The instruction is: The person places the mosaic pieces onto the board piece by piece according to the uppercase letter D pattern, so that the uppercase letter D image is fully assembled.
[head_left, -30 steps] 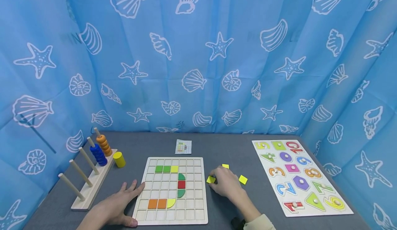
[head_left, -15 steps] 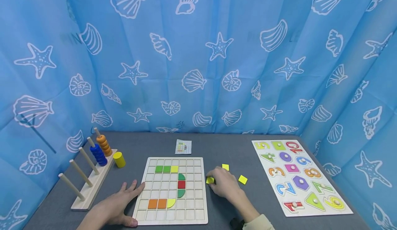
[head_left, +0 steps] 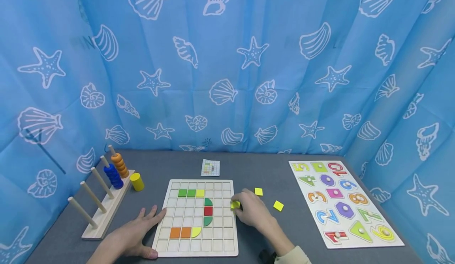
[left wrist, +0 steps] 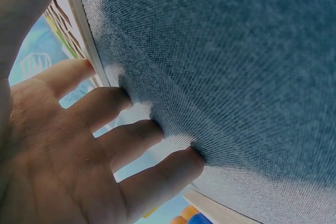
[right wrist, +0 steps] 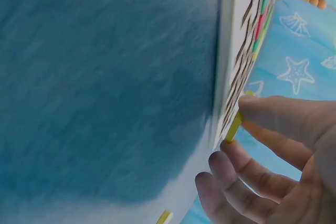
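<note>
A white wooden grid board (head_left: 184, 246) lies in the middle of the table in the head view. Green, yellow, red and orange pieces sit in some of its cells. My left hand (head_left: 133, 234) rests at the board's left edge, fingers spread; the left wrist view shows its fingertips (left wrist: 184, 162) on the cloth and board side. At the right edge my right hand (head_left: 253, 212) pinches a yellow square tile (head_left: 235, 204) between thumb and fingers. The right wrist view shows that tile (right wrist: 235, 124) edge-on, close to the board rim. Two yellow tiles (head_left: 278, 205) lie right of the hand.
A small printed pattern card (head_left: 210, 168) lies behind the board. To the left stands a peg rack (head_left: 106, 212) with blue and orange rings, beside a yellow cylinder (head_left: 136, 181). A number and shape puzzle board (head_left: 346, 204) is at the right. A patterned blue curtain (head_left: 227, 66) hangs behind.
My right hand has moved left with the yellow tile, from the cloth beside the board to over its right edge. The left hand stays in place.
</note>
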Demonstrator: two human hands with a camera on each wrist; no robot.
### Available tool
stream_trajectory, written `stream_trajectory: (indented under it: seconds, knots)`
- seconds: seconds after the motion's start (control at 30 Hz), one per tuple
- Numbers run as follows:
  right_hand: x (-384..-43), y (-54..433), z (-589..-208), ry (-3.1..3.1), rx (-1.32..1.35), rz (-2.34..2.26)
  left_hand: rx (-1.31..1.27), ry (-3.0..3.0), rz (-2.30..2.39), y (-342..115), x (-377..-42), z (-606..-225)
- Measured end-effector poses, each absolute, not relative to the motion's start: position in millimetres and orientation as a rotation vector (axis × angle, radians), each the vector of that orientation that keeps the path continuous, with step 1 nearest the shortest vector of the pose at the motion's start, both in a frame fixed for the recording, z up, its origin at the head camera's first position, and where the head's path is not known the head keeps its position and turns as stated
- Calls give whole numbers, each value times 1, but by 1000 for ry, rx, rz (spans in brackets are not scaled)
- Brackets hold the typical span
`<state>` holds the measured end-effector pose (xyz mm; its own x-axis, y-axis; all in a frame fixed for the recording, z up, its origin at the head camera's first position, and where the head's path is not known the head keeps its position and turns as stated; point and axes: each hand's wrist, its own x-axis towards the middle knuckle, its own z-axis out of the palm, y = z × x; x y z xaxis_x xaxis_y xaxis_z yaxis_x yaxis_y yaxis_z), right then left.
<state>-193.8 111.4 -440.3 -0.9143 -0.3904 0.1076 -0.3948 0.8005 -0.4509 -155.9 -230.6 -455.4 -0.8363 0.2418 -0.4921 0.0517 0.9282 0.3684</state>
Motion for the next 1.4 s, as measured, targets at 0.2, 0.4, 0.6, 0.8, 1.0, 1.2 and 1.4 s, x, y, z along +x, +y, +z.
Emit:
stream_trajectory:
  seconds: [0.2, 0.4, 0.6, 0.8, 1.0, 1.2, 1.4]
  knots:
    - [-192, 96, -437, -2977, 705, 799, 215, 2540, 454, -231, -156, -456]
    - [-190, 74, -437, -2953, 797, 776, 211, 2541, 451, -231, -156, -456]
    - [-184, 47, -435, -2943, 876, 752, 198, 2543, 432, -230, -157, -457]
    - [-176, 20, -435, -2969, 900, 684, 207, 2557, 430, -230, -156, -457]
    - [-171, 1, -439, -2949, 975, 609, 209, 2552, 446, -229, -155, -454]
    - [-168, -9, -445, -2940, 1005, 611, 219, 2556, 462, -229, -155, -454]
    - [-169, -7, -446, -2934, 1007, 583, 203, 2544, 443, -230, -155, -457]
